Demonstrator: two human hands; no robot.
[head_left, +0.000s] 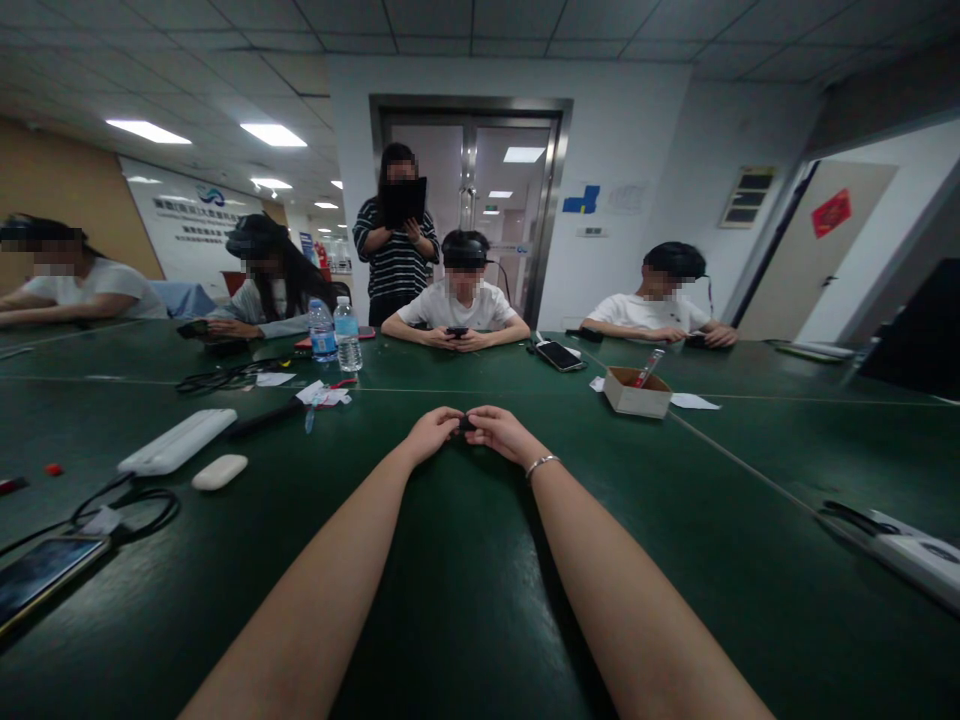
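A small black object is held between my two hands, just above the dark green table. My left hand pinches its left end with fingers closed. On the other side, my right hand has its thumb and fingers closed on the right end; a silver bracelet circles that wrist. My fingertips nearly meet and cover much of the object, so its exact form cannot be made out.
Left are a white power bank, a white oval case, a phone, cables and two bottles. An open box and phone lie right. Several people sit around; one stands behind.
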